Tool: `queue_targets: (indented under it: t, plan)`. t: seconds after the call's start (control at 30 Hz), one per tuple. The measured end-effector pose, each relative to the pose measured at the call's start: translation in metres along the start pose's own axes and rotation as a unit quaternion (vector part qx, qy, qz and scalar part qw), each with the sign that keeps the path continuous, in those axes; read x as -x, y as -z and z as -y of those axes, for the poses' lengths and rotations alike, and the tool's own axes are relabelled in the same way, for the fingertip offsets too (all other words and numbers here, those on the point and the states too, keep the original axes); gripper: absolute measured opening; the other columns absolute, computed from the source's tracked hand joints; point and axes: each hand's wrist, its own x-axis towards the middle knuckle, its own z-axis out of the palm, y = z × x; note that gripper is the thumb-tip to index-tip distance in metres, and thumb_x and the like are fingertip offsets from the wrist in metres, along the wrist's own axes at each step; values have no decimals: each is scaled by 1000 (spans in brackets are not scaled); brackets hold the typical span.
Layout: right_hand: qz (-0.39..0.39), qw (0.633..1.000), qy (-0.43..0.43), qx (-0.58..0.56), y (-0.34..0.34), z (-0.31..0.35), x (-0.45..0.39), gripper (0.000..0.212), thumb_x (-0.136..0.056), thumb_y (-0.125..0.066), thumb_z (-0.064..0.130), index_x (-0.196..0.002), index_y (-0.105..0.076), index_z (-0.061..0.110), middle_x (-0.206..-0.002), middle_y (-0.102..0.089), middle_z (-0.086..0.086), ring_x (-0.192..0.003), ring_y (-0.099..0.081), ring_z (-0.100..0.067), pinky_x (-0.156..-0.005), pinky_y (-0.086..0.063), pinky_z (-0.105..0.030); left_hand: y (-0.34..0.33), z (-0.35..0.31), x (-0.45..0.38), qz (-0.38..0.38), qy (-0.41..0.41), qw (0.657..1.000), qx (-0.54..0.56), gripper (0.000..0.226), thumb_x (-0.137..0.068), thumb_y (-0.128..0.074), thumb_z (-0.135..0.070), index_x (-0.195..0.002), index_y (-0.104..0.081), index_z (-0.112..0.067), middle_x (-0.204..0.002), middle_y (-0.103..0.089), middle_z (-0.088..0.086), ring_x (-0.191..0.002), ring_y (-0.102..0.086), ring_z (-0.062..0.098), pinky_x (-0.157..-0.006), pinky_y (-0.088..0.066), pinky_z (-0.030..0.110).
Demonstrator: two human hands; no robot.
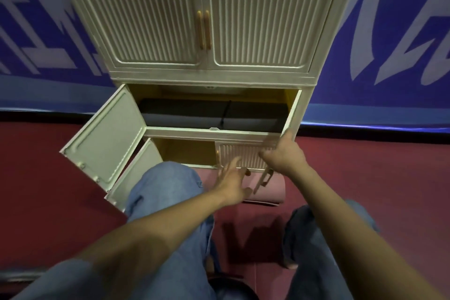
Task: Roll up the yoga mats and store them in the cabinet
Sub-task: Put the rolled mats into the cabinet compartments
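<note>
Lying rolled in the cabinet [207,75]'s open middle compartment, a dark yoga mat [185,114] sits at 12 o'clock; a pink rolled mat [267,190] rests on the floor [365,178] below. I see my right hand [285,156] touching the right door [291,114]'s edge, its grip blurred beyond telling; my left hand [233,182] reaches, fingers spread.
</note>
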Motion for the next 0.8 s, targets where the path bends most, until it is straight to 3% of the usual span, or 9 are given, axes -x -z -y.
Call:
queue_targets:
  t: [0.1, 0.23, 0.3, 0.4, 0.47, 0.5, 0.6, 0.7, 0.8]
  plan:
    - [-29, 999, 13, -10, -18, 15, 1, 82, -78, -74, 42, -134, -23, 11, -95, -63, -8, -86, -65, -34, -76, -56, -44, 35, -11, 6, -140, 20, 980, 137, 47, -82, -80, -35, -124, -63, -25, -165, -19, 2, -152, -23, 29, -121, -30, 44]
    - [-66, 997, -4, -26, -41, 22, -3, 65, -73, -75, 46, -115, -36, 15, -94, -63, -6, -91, -66, -36, -79, -56, -46, 114, 12, 46, -303, 34, 944, 129, 42, -86, -79, -34, -123, -64, -25, -163, -24, 1, -151, -25, 23, -120, -26, 42]
    - [-70, 997, -11, -39, -55, 22, -5, 61, -75, -76, 46, -113, -42, 13, -96, -64, -8, -93, -65, -37, -80, -55, -45, 150, 45, 76, -415, 70, 904, 75, 48, -85, -80, -33, -128, -60, -26, -164, -21, 1, -151, -22, 23, -119, -22, 41]
    - [-63, 996, -19, -59, -73, 19, -13, 54, -73, -72, 54, -103, -53, 14, -93, -67, -6, -90, -67, -35, -77, -53, -40, 183, 108, 110, -547, 192, 813, 58, 70, -76, -83, -27, -137, -49, -23, -160, -23, 4, -146, -27, 28, -118, -23, 49]
    - [-46, 997, -13, -57, -85, 16, -20, 54, -65, -60, 64, -90, -60, 16, -86, -69, -6, -82, -68, -32, -74, -56, -40, 189, 149, 121, -563, 284, 770, 92, 85, -70, -85, -26, -144, -42, -17, -158, -24, 7, -144, -32, 31, -118, -25, 50]
    - [-40, 997, -11, -58, -91, 17, -22, 52, -66, -57, 63, -88, -61, 16, -85, -69, -7, -81, -67, -32, -74, -55, -39, 188, 166, 125, -546, 322, 766, 108, 92, -69, -86, -25, -147, -38, -14, -159, -24, 9, -144, -33, 33, -118, -24, 49]
    - [-37, 996, -13, -81, -99, 22, -19, 38, -84, -62, 45, -96, -56, 10, -92, -64, -13, -83, -60, -34, -72, -47, -39, 171, 199, 131, -478, 359, 789, 142, 105, -70, -89, -18, -154, -27, -9, -161, -22, 12, -139, -44, 36, -116, -34, 44]
    - [-36, 994, -13, -103, -105, 19, -18, 32, -91, -64, 34, -103, -51, 6, -91, -60, -12, -82, -51, -31, -71, -39, -38, 151, 200, 133, -478, 326, 795, 184, 87, -78, -82, -6, -150, -32, -10, -155, -24, 7, -109, -64, 28, -93, -49, 33]
    - [-44, 992, -13, -120, -107, 18, -21, 31, -90, -65, 30, -101, -52, 4, -89, -59, -14, -79, -48, -30, -69, -35, -37, 141, 191, 129, -539, 297, 769, 172, 62, -79, -80, -5, -129, -44, -12, -126, -49, 4, -89, -61, 20, -87, -52, 40]
